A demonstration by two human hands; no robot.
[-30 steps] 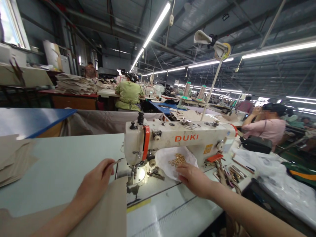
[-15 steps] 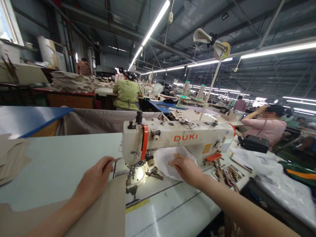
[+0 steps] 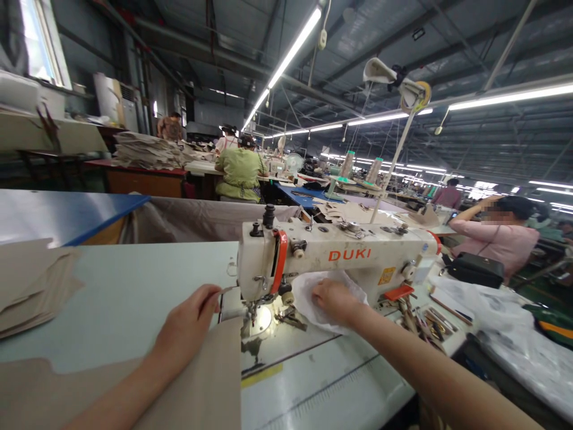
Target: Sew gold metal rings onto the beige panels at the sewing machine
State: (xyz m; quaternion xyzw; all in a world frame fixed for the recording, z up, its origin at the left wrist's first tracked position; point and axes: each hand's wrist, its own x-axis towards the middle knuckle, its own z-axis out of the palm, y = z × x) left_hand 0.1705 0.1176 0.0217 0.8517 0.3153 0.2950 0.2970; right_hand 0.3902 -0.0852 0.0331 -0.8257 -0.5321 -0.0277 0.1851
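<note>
Left of the needle of a white sewing machine (image 3: 308, 248), my left hand (image 3: 190, 322) pinches the thin end of a beige fabric piece, its fingertips closed. Under that forearm lies a large beige panel (image 3: 210, 370), its right edge beside the machine's metal plate. My right hand (image 3: 335, 301) is inside a white plastic bag (image 3: 308, 292) beneath the machine arm. Its fingers are curled together, and whatever they hold is hidden. A lamp lights the needle plate (image 3: 261, 321).
Beige pieces (image 3: 36, 286) are stacked at the left. A tool tray (image 3: 434, 322) and clear plastic (image 3: 519, 322) lie at the right. A thread stand (image 3: 394, 155) rises behind the machine. People sit ahead, in green (image 3: 239, 173) and pink (image 3: 501, 239).
The view has shifted, so the scene sits further right. My right hand's fingers have closed deeper in the white bag, and the small tan pieces seen by them are now hidden. My left hand keeps its pinch.
</note>
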